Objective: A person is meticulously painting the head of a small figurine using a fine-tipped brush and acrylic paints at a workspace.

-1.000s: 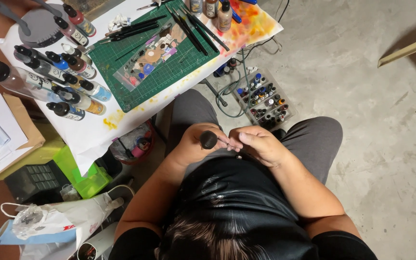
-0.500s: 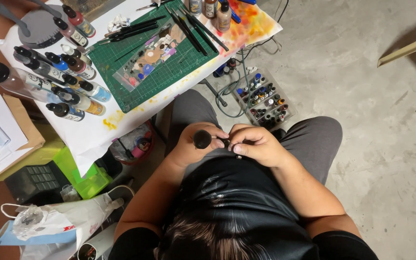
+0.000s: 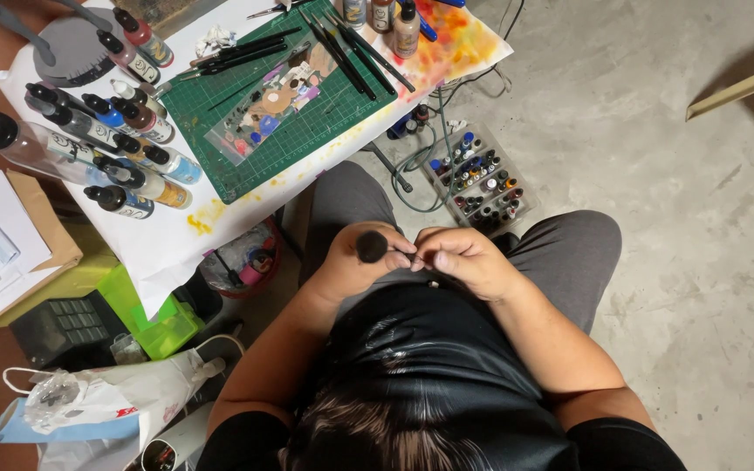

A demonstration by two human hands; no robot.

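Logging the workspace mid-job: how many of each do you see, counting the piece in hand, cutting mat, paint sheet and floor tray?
Black round piece, in left hand: 1
Green cutting mat: 1
Paint-dabbed clear sheet: 1
Floor tray of small bottles: 1
Total: 4

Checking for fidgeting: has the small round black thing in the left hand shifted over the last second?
Yes, slightly. The round black thing in the left hand has edged away from the body, toward the green cutting mat.
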